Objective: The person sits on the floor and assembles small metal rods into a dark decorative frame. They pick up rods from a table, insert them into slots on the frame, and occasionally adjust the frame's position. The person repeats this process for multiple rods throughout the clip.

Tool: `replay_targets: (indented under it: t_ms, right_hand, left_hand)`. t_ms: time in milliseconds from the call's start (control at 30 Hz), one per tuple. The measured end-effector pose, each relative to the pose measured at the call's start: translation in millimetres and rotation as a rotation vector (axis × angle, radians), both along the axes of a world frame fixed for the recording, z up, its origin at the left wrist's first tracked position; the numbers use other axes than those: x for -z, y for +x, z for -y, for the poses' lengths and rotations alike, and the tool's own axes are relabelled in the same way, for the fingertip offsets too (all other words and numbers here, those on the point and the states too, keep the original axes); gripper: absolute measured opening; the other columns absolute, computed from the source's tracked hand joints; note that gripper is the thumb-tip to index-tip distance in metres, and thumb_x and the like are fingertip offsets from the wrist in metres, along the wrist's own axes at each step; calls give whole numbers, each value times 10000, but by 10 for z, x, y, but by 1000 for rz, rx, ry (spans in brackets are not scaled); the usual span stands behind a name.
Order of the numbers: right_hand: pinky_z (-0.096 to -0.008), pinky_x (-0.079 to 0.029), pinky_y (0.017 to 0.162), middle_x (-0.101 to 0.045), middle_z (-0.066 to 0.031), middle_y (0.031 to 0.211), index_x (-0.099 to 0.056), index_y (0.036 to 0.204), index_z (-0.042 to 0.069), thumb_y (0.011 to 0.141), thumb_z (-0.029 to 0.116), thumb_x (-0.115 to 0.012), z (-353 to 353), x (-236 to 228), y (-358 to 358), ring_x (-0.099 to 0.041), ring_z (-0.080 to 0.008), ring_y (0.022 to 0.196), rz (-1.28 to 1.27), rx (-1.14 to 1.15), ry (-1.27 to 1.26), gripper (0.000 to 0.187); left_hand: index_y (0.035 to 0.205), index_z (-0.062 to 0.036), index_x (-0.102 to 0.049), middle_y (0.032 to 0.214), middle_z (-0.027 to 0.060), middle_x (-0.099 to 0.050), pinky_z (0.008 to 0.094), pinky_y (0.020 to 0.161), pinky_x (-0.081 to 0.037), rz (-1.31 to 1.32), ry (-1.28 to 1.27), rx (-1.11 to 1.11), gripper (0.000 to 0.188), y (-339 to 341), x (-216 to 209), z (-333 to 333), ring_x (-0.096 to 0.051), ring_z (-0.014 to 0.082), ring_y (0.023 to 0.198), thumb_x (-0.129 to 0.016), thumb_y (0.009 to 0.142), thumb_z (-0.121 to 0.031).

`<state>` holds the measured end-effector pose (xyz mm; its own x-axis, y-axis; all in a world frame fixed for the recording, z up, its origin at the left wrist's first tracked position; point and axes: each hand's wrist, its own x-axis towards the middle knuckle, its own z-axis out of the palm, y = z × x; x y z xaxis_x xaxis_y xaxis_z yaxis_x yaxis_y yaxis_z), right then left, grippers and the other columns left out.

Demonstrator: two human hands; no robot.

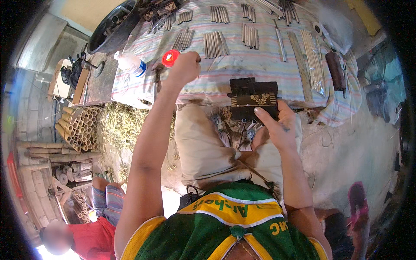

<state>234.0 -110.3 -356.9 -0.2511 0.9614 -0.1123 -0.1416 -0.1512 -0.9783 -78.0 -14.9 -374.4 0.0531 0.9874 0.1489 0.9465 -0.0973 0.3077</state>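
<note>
Tabletop (260, 65) ahead of the person, carrying rows of tube bundles (214, 44). Squeeze bottle (130, 63) at its left edge; rolled bundle (336, 70) at its right. Box (253, 99) at the near edge, centre-right. Stacked bamboo sections (78, 128) on the floor, left, below the bottle.

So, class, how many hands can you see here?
2. The left hand grips a red-capped thing over the striped cloth; the right hand holds a dark box. The other person's hands are hidden.
</note>
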Motion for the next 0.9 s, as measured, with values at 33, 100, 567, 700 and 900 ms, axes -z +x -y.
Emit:
replay_targets:
  t_ms: [33, 100, 567, 700, 900]
  right_hand:
    - [-235, -482, 534, -671, -34, 898, -632, 1030, 17, 836, 109, -713, -4, 13, -4, -597, -77, 709, 58, 27, -11, 229]
    - [-223, -451, 477, -670, -30, 887, -633, 1028, 27, 841, 121, -711, -4, 30, 0, -583, -67, 678, 41, 9, 47, 223]
    - [-220, -493, 568, -680, -47, 922, -637, 1026, 14, 838, 108, -712, -40, 90, -19, -610, -81, 751, 6, 10, 135, 224]
    - [-219, -486, 553, -682, -49, 920, -640, 1023, 22, 839, 105, -710, -20, 83, -22, -608, -79, 743, 21, 11, 38, 213]
    - [-226, -496, 621, -680, -36, 914, -630, 1038, 24, 845, 95, -703, 2, 27, -29, -610, -78, 772, 36, 14, 37, 218]
  left_hand:
    - [975, 90, -607, 872, 238, -671, 434, 700, -553, -115, -13, 1, 261, 37, 88, -2, -678, 372, 797, -608, 779, -82]
    - [926, 91, -602, 880, 246, -663, 459, 723, -553, -355, -74, -5, 238, 139, 224, 10, -666, 404, 824, -606, 745, -64]
    - [841, 46, -650, 840, 266, -668, 464, 771, -533, 92, -122, -155, 192, 10, 164, -26, -669, 377, 868, -594, 723, -95]
    - [842, 64, -650, 831, 296, -651, 460, 785, -531, 187, -234, -132, 210, 122, 156, -129, -658, 405, 878, -593, 709, -88]
    - [972, 60, -634, 970, 283, -651, 450, 805, -543, -176, -155, -85, 241, 444, 320, -268, -658, 405, 922, -568, 774, -62]
